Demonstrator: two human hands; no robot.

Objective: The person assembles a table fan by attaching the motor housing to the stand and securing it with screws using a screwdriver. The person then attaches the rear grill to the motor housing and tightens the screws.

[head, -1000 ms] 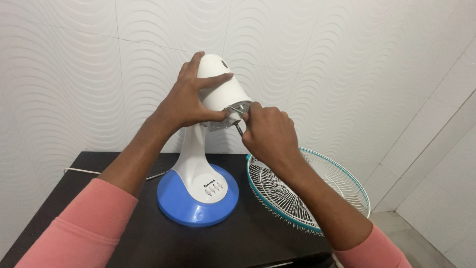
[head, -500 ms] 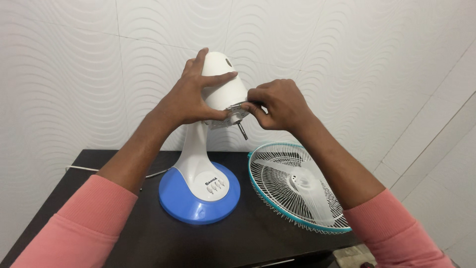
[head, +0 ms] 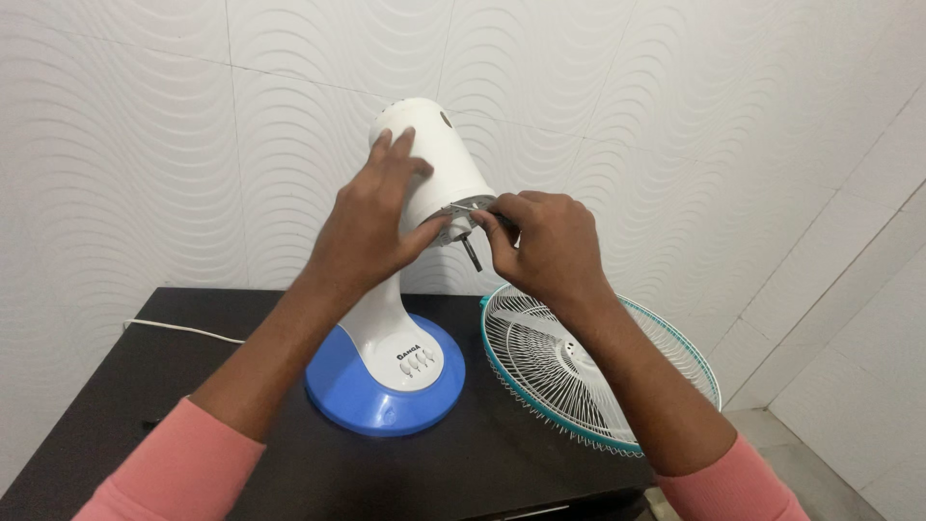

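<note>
The dark surface [head: 116, 405] carries a table fan body [head: 424, 164] on its blue base [head: 381, 396], with the teal-rimmed wire guard [head: 598, 376] lying just beside it, overhanging the right edge. The left hand [head: 371, 227] cups the white motor housing, fingers spread. The right hand [head: 540, 246] pinches the metal front plate near the bare shaft [head: 471, 253]. This looks like fastening work at the motor face; finer fingertip turning seems needed. Open room lies left.
</note>
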